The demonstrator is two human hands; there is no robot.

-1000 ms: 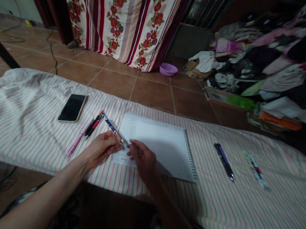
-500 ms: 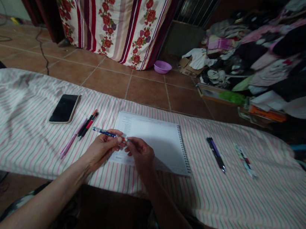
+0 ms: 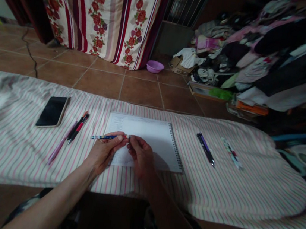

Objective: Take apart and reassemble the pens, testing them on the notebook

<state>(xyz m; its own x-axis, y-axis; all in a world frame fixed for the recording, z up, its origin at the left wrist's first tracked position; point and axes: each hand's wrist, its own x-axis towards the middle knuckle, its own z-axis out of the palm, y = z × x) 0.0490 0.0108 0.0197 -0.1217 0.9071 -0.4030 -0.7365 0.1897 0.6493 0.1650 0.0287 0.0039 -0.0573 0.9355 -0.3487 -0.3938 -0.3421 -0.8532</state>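
My left hand (image 3: 105, 151) grips a blue patterned pen (image 3: 102, 137) that lies almost level, its barrel pointing left. My right hand (image 3: 140, 154) pinches the pen's right end with its fingertips. Both hands hover over the near left corner of a white spiral notebook (image 3: 150, 136) lying open on the striped cloth (image 3: 11, 137).
Left of the hands lie a black phone (image 3: 52, 111), red and black pens (image 3: 77, 132) and a pink pen (image 3: 59, 146). To the right rest a purple pen (image 3: 205, 149) and a white patterned pen (image 3: 231, 153). Beyond are tiled floor, a floral curtain (image 3: 104, 10), a purple bowl (image 3: 154, 66) and piled clothes (image 3: 248, 55).
The pen has swung from a slant pointing up-left to nearly level. My right hand closed in on its right end. The camera view drifted right.
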